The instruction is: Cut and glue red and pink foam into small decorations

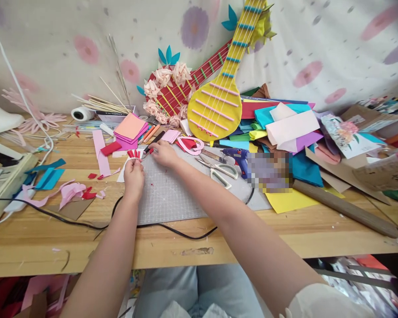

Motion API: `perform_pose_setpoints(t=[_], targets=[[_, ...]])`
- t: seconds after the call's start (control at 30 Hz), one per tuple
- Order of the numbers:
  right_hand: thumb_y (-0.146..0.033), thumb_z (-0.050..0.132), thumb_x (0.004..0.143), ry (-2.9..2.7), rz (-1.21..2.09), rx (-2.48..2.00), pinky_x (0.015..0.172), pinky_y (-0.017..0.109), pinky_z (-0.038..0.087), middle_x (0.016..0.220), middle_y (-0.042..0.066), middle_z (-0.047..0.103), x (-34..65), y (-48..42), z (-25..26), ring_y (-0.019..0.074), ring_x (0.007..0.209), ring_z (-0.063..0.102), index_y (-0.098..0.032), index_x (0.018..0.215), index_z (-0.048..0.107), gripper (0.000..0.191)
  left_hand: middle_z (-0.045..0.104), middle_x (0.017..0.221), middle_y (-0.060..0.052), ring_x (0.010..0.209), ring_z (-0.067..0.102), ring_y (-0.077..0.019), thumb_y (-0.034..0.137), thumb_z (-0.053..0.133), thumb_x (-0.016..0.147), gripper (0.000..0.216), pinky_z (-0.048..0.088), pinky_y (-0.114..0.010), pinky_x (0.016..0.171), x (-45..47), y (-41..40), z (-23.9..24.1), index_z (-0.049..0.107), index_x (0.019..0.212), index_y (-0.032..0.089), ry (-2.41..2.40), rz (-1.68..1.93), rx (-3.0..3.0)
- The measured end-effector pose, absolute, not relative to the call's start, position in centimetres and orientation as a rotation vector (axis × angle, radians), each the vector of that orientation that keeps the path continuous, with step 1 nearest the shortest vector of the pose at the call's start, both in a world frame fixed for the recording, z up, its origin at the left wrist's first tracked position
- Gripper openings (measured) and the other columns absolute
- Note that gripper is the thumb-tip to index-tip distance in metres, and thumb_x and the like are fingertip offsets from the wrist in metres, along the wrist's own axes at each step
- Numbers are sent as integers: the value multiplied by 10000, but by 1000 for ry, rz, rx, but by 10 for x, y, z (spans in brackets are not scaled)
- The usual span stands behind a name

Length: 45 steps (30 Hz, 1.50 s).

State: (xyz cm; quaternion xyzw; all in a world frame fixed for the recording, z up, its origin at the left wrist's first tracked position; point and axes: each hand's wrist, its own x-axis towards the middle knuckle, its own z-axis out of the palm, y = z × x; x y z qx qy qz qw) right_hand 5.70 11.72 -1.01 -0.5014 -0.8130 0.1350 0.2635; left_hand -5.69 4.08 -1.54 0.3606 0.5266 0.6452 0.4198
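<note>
My left hand (134,176) is closed at the upper left of the grey cutting mat (179,198). It pinches a fan of short red strips (133,154) on what looks like white paper. My right hand (164,153) is closed just to the right of it, fingertips together at a small red piece (151,151). A thin dark shape lies between the two hands, too small to name. Behind the right hand sit a pink sticky-note stack (170,135) and a pink loop over red felt (190,145). Scissors (219,170) lie on the mat, right of my forearm.
A blue glue gun (237,159) lies on the right, its black cable (192,237) crossing the front. Red and yellow felt instruments (215,110) lean at the back. Felt sheets (292,128) pile up right, beside a wooden stick (345,207). Pink scraps (71,193) lie left.
</note>
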Motion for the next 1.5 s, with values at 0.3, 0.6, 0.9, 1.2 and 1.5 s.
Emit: perform_pose_setpoints(t=[0.3, 0.6, 0.9, 1.2, 1.5], targets=[[-178, 424, 852, -2638, 63, -1288, 845, 349, 395, 1048, 109, 581, 59, 127, 0, 222, 999, 476, -136, 994, 575, 211, 283, 452, 106, 337, 182, -23, 185, 440, 810, 46, 112, -152, 358, -55, 38, -4, 456, 771, 165, 1268, 1703, 725], [-139, 451, 811, -2672, 48, -1227, 884, 355, 401, 1134, 119, 534, 62, 127, 5, 225, 1061, 458, -132, 1100, 525, 299, 319, 467, 87, 347, 217, -24, 169, 434, 806, 71, 125, -152, 355, -58, 39, -6, 475, 749, 156, 1258, 1738, 679], [-192, 498, 790, -2700, 29, -1209, 922, 358, 390, 1154, 128, 534, 69, 128, 7, 228, 1061, 466, -105, 1112, 518, 334, 347, 489, 89, 353, 235, -23, 217, 465, 794, 63, 117, -151, 361, -57, 43, -14, 442, 750, 177, 1269, 1791, 704], [-216, 555, 747, -2872, 36, -1296, 784, 340, 451, 1072, 160, 603, 71, 111, 26, 249, 964, 567, -97, 970, 613, 259, 360, 505, 92, 351, 250, -23, 233, 442, 801, 98, 153, -147, 351, -59, 42, -12, 402, 726, 185, 1278, 1793, 702], [-196, 595, 667, -2822, 213, -1381, 644, 286, 392, 809, 81, 676, 128, 59, 36, 202, 766, 605, -173, 829, 647, 172, 484, 569, 39, 474, 476, -74, 277, 449, 824, 181, 419, -189, 494, -50, 41, -21, 445, 671, 179, 1335, 1558, 1080]])
